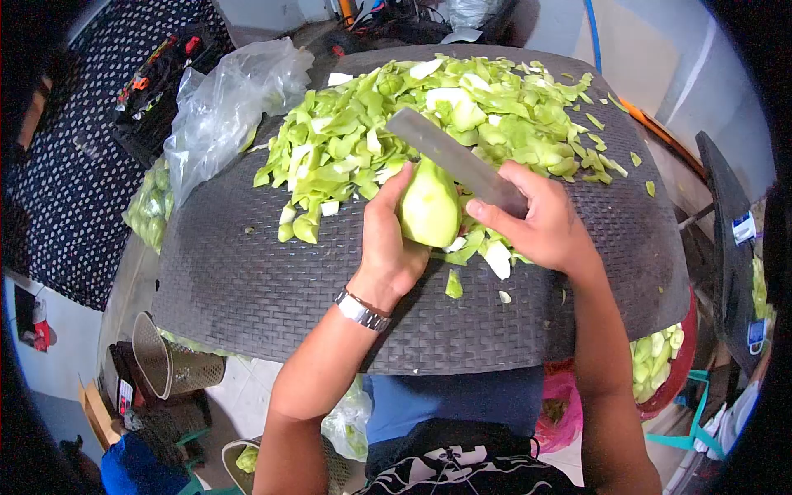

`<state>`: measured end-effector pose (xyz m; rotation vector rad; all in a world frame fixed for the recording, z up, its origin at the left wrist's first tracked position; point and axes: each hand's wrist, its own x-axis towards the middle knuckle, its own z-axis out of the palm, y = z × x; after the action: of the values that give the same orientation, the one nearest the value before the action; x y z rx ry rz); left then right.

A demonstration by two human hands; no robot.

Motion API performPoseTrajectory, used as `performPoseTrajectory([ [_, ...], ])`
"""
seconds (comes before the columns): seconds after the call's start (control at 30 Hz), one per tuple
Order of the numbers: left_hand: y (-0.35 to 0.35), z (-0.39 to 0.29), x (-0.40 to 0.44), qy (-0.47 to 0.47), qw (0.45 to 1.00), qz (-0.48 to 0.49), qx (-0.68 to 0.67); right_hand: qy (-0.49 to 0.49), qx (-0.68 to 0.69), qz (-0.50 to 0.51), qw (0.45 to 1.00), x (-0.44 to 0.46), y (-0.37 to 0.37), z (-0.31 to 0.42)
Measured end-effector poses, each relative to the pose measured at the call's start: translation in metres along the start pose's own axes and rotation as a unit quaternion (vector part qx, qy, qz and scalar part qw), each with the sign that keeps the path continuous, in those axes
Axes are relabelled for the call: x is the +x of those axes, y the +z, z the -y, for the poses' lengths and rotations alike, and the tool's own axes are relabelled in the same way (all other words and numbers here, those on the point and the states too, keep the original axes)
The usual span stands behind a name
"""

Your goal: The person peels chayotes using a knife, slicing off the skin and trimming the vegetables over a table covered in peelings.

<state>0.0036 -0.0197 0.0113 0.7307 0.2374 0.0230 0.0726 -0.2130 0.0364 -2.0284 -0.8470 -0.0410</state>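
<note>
One pale-green vegetable [431,210] sits gripped in the left hand [386,235]; just beside it, the right hand [540,216] grasps a broad knife [454,158]. Beyond both hands, green peelings [330,153] lie heaped across the woven worktop [247,285].

Left hand [384,235]: bare; wrist fitted with a silver metal band [361,310], bright finish, flat links with transverse joints. Right hand [546,213]: bare, including the wrist. Forearms [318,375]: uncovered. Torso, below the near edge of the table [264,305]: black garment [429,470], white block markings, thin white curved lines. Lap, adjoining that edge: plain blue cloth [458,400].
</note>
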Motion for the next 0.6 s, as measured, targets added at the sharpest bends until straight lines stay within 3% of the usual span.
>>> performPoseTrajectory([
  [0.03, 0.001, -0.001, -0.001, 0.0, 1.0, 0.0, 0.001, 0.023, -0.01, 0.032, 0.999, 0.0, 0.0, 0.001],
  [0.13, -0.004, 0.002, 0.0, 0.001, 1.0, 0.018, 0.004, -0.098, -0.016, -0.059, 0.993, -0.001, 0.018, -0.008],
  [0.23, -0.009, 0.008, 0.002, 0.025, 0.999, -0.025, -0.009, -0.033, -0.05, -0.004, 0.998, -0.005, 0.016, 0.002],
  [0.27, -0.01, 0.01, 0.003, 0.037, 0.998, -0.05, -0.015, -0.054, -0.056, 0.015, 0.997, -0.006, 0.018, 0.003],
  [0.37, -0.015, 0.004, 0.004, -0.012, 0.999, 0.041, -0.019, -0.1, -0.056, 0.062, 0.991, -0.011, 0.025, 0.003],
  [0.6, -0.007, 0.005, -0.001, 0.01, 0.999, 0.035, -0.003, -0.104, -0.091, 0.051, 0.989, -0.01, 0.031, 0.004],
])
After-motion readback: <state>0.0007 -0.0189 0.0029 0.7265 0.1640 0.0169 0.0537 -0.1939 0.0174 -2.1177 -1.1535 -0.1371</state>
